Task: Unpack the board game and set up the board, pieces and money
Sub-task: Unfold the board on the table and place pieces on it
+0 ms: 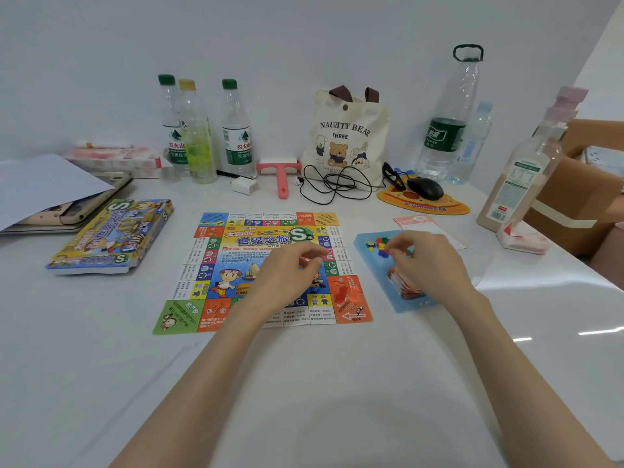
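The paper game board point(216, 265) lies unfolded flat in the middle of the white table. My left hand point(287, 275) hovers over its right half, fingers curled, pinching something small and reddish. Right of the board sits a blue plastic tray point(368, 244) with several small coloured pieces point(380, 246) and a stack of paper money point(403, 285). My right hand point(425, 261) is over the tray, fingertips pinched together above the pieces. A few orange pieces point(347, 293) rest on the board's orange corner. The game box point(111, 236) lies to the left.
Along the wall stand water bottles point(202, 130), a pink lint roller point(280, 173), a charger with cable point(243, 185), a canvas bear bag point(344, 136), a mouse point(425, 187) on a pad, and a tall bottle point(516, 177). A laptop under paper point(50, 187) lies far left.
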{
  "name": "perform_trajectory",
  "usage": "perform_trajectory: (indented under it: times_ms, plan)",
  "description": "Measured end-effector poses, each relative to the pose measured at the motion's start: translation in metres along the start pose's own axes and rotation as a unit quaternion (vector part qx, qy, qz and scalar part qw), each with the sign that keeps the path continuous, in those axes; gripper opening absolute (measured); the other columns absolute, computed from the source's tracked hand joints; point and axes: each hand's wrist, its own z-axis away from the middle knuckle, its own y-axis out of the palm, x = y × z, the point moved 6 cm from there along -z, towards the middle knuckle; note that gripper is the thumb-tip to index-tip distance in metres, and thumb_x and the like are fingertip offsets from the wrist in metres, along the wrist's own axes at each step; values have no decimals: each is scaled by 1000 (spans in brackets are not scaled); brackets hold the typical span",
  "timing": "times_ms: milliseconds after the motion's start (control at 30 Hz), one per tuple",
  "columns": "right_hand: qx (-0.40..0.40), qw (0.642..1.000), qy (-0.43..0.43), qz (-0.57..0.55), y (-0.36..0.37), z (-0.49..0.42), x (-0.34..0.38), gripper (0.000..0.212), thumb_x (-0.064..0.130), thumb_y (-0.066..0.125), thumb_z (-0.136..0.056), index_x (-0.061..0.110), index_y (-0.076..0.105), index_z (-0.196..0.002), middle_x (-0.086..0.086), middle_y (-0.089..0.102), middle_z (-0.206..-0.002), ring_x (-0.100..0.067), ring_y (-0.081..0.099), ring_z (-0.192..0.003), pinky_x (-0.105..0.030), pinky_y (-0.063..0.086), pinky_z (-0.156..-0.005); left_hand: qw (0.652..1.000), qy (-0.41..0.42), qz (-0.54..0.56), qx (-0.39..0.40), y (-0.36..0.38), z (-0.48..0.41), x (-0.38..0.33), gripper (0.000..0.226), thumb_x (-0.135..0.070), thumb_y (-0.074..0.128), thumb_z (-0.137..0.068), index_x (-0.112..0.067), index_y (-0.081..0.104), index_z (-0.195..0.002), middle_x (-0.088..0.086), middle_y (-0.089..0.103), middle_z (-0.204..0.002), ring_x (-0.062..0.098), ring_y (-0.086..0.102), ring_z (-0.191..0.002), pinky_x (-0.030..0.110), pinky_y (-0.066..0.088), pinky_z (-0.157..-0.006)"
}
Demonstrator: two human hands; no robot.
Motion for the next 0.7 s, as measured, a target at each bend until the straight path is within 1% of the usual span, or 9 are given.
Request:
perform_trajectory:
  times_ms: [33,100,133,200,267,400,500,600,700]
  plan:
    - [-3,1000,5,15,0,-8,-4,21,22,54,-93,28,70,-106,8,68,-109,-15,59,-96,-30,47,-72,1000,3,-4,-1,0,1,-1,23,-23,54,-97,-27,64,-117,-18,62,-101,2,58,-92,19,44,-80]
    - [3,998,9,57,0,-23,-9,24,18,53,-93,27,70,-107,4,67,-112,-16,59,-97,-28,43,-68,1000,7,-8,-5,0,1,-1,23,-23,54,-97,-27,64,-117,-18,61,-100,1,57,-91,15,43,-76]
    - [7,997,12,79,0,-30,-11,24,16,53,-92,27,70,-106,3,67,-112,-17,59,-97,-28,43,-68,1000,8,-7,-7,0,1,-1,24,-23,54,-97,-27,64,-117,-19,61,-99,-1,56,-89,12,42,-73]
    - [16,994,21,108,2,-43,-13,24,14,56,-91,27,69,-106,2,66,-112,-18,59,-100,-29,46,-72,1000,9,-2,-11,0,0,0,24,-22,54,-97,-28,64,-117,-21,59,-98,-5,55,-85,6,39,-70]
    - [37,990,23,135,6,-53,-12,24,14,59,-90,27,68,-108,2,66,-113,-18,59,-102,-29,47,-74,1000,10,4,-16,1,-1,0,24,-21,54,-96,-29,65,-116,-22,60,-97,-8,54,-82,4,39,-68]
    - [76,980,14,182,16,-66,-7,26,12,63,-87,27,71,-107,-1,64,-116,-22,60,-102,-28,44,-70,1000,12,9,-16,2,-3,-1,24,-21,52,-97,-31,65,-114,-21,61,-98,-10,53,-83,3,38,-66]
    - [84,975,14,205,20,-69,-5,24,12,65,-86,26,72,-104,-3,64,-112,-23,60,-98,-29,46,-71,1000,13,8,-21,1,-3,-1,24,-21,52,-97,-31,65,-114,-21,61,-99,-8,54,-84,2,37,-66]
    - [75,971,13,226,24,-68,-7,21,13,66,-86,26,72,-102,-4,64,-109,-23,60,-97,-31,50,-78,1000,15,9,-24,0,-3,-1,24,-20,52,-97,-30,65,-115,-20,62,-101,-4,55,-87,2,37,-69]
    - [54,975,10,214,24,-67,-10,15,17,66,-87,24,73,-98,-2,66,-103,-21,60,-94,-32,51,-78,999,15,3,-29,-1,-2,0,24,-21,52,-97,-31,65,-114,-22,60,-98,-10,53,-82,0,37,-64]
